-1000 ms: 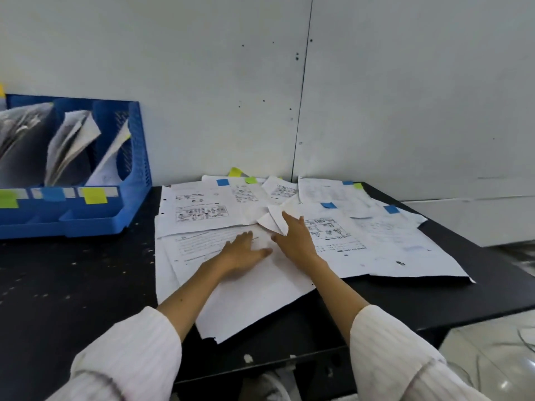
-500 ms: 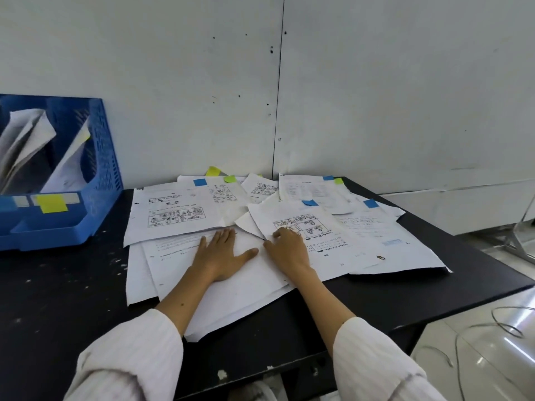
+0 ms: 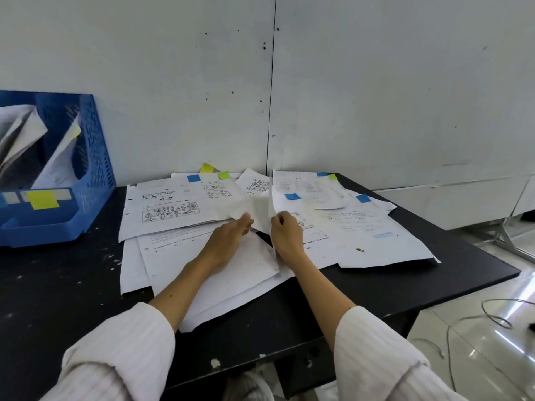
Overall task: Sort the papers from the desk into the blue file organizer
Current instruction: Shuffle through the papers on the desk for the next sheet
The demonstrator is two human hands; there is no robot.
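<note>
My left hand [image 3: 228, 241] lies over the sheets near the middle of the desk [image 3: 405, 287], its fingers reaching forward to the lower edge of a lifted sheet [image 3: 260, 209]; I cannot tell whether they pinch it or only touch it. My right hand [image 3: 286, 235] is just beside it, thumb and fingers curled onto that same sheet's raised edge, pinching it so the paper stands up between my two hands.

The rest of the papers [image 3: 179, 206] are spread in overlapping layers from the desk's back edge by the wall to its front edge, where a few plain sheets overhang slightly. Several carry small coloured tabs near their tops: a blue tab [image 3: 194, 178], a yellow-green tab [image 3: 223, 175], and more blue ones toward the right side.

The blue file organizer [image 3: 95, 169] stands at the desk's back left, well apart from the pile. Two of its compartments that I can see already hold leaning papers, and a yellow label [image 3: 43, 199] sits on its front.

I judge the sorting partly done: some sheets are filed, but most are left on the desk, and the one between my hands is not yet carried over.
</note>
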